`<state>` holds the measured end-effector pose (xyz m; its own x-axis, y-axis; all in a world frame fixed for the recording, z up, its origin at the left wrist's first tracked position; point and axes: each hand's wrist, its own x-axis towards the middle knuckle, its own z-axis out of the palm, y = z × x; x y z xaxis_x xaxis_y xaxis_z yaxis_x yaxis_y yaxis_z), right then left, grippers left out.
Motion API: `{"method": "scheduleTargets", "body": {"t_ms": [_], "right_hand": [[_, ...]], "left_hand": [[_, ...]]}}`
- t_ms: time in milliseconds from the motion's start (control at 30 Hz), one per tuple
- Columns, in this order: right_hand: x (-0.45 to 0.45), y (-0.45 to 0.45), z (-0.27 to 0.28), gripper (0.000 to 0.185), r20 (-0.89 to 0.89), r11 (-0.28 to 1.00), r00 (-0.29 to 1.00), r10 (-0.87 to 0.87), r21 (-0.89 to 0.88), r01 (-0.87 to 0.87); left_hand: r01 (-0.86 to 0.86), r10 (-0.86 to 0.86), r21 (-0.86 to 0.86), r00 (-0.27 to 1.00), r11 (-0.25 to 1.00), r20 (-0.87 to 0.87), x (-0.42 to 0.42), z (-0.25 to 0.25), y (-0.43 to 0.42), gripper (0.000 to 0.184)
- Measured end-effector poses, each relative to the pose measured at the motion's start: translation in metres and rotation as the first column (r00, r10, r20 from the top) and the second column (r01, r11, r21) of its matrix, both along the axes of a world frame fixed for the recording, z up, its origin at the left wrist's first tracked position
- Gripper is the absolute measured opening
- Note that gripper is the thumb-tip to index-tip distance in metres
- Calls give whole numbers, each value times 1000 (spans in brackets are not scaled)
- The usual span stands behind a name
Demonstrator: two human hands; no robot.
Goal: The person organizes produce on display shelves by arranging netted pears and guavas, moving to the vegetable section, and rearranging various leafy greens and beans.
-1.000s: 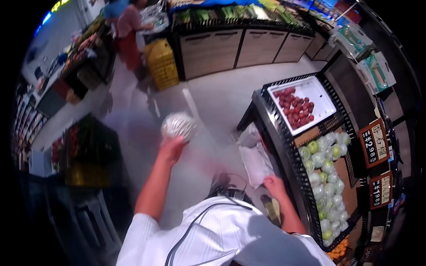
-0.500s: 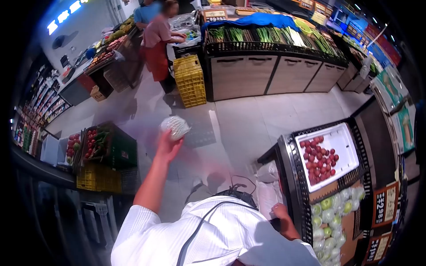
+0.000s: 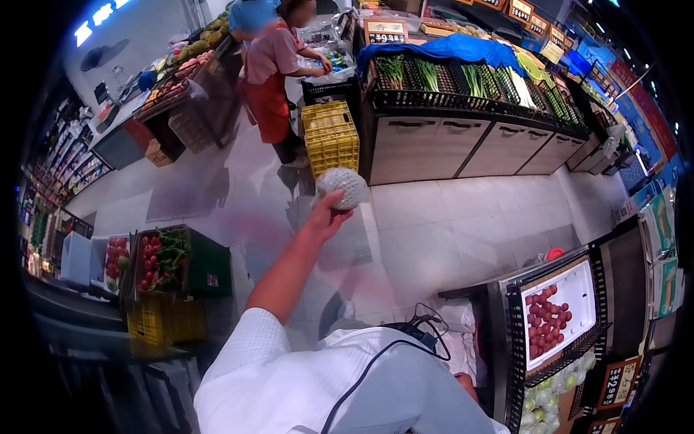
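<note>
The left hand (image 3: pixel 331 216) is clamping a round bundle in white foam netting (image 3: pixel 343 186), its contents staying hard to make out. It's now covering the lower edge of the far, yellow latticed plastic crate (image 3: pixel 330 134); half a second ago it was crossing bare floor. Near right, the right hand (image 3: pixel 465 381) is hiding mostly behind the white cloth shirt (image 3: pixel 246 362), its grip impossible to tell.

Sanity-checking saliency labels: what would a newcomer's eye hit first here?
The pale net-wrapped round item, held out in the person's left hand near mid-frame. Then the yellow crates just above it in view, and the bright blue sheet along the vegetable display, top, right of centre.
</note>
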<state>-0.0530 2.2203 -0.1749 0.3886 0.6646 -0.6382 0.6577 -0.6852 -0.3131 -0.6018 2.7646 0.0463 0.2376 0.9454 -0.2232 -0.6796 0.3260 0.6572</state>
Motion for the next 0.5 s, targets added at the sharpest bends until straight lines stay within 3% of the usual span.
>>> {"method": "scheduleTargets", "body": {"t_ms": [67,133,167,367,500], "right_hand": [[-7,9,-5,40,61,1000,998,24,-2,-24],[-13,28,-3,38,142,998,989,48,44,-54],[-29,51,24,32,-7,984,984,-179,0,179],[-55,96,32,29,-89,957,961,-260,110,269],[-71,102,40,31,-26,963,967,-253,89,255]], "left_hand": [[-10,11,28,998,1000,-61,-10,-5,25,49],[27,-27,35,999,999,18,-19,-6,47,50],[37,-40,45,998,998,54,-24,-5,57,50],[94,-94,13,995,995,-31,-34,-5,86,49],[121,-121,-13,992,993,40,-30,-19,94,48]]}}
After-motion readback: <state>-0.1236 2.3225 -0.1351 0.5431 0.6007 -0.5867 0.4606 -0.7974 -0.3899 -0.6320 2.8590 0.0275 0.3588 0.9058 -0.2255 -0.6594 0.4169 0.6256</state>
